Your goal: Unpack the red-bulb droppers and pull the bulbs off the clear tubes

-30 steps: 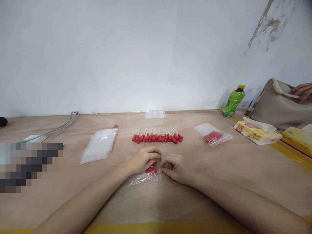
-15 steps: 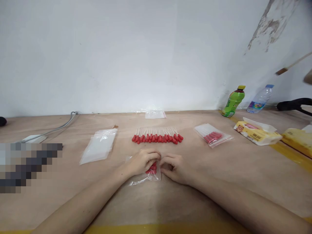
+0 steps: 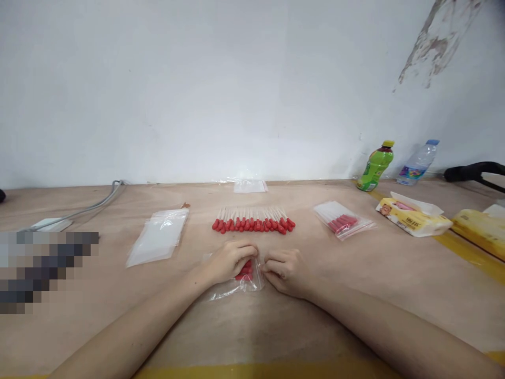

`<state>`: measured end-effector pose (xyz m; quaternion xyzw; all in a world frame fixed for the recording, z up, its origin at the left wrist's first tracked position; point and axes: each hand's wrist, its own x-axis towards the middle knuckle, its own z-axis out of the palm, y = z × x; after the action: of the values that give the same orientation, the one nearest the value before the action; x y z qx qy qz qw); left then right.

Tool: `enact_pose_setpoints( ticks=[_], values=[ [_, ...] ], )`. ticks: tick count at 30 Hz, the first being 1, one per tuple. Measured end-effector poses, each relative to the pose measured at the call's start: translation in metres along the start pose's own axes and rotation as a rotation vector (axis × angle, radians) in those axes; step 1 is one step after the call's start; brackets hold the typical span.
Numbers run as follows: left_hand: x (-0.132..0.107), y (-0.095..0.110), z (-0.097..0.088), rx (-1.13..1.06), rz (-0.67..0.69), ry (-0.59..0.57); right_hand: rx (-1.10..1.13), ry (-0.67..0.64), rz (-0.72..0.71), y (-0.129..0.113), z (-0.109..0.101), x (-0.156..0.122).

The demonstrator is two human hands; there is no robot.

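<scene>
A clear plastic zip bag [image 3: 232, 289] lies flat on the table in front of me, with several red-ended pieces [image 3: 243, 271] inside. My left hand [image 3: 232, 260] rests over the bag, its fingers curled and gripping near the upper right corner. At the bag's right edge, my right hand [image 3: 286, 271] has its thumb and fingertips pinched together on the zip strip. Part of the contents is hidden under my left hand. Just beyond both hands, a row of thin pale sticks with red ends [image 3: 252, 223] lies side by side.
A stack of clear bags [image 3: 160, 237] lies left, a filled bag [image 3: 341, 221] right. Another bag [image 3: 250, 186] sits by the wall. At the right are tissue packs [image 3: 412, 217], a green bottle [image 3: 375, 167] and a clear bottle [image 3: 418, 163]. A cable [image 3: 94, 204] crosses the left side.
My right hand has shifted slightly right, its fingers closing more tightly at the bag's edge. The bag's right edge has moved a little right. My left hand stays nearly in place.
</scene>
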<state>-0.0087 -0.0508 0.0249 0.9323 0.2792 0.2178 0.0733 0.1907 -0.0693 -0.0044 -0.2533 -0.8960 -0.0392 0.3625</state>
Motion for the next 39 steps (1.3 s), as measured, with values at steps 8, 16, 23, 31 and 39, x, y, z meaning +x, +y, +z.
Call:
enact_pose_setpoints(
  ticks=[8, 16, 23, 31, 39],
  values=[
    [0.001, 0.004, -0.002, 0.085, 0.132, -0.049, -0.058, 0.023, -0.003, 0.003, 0.003, -0.002],
    [0.000, 0.002, 0.007, 0.091, 0.117, -0.027, -0.122, 0.087, -0.221, 0.012, 0.000, 0.001],
    [0.002, 0.001, 0.006, 0.129, 0.188, -0.091, -0.195, -0.087, -0.364, 0.016, -0.007, 0.005],
    [0.004, 0.001, -0.019, 0.209, 0.234, 0.027, -0.067, -0.206, -0.198, 0.014, -0.018, 0.006],
    [0.002, -0.002, -0.018, 0.267, 0.199, 0.105, 0.329, -0.222, 0.381, 0.010, -0.021, 0.009]
  ],
)
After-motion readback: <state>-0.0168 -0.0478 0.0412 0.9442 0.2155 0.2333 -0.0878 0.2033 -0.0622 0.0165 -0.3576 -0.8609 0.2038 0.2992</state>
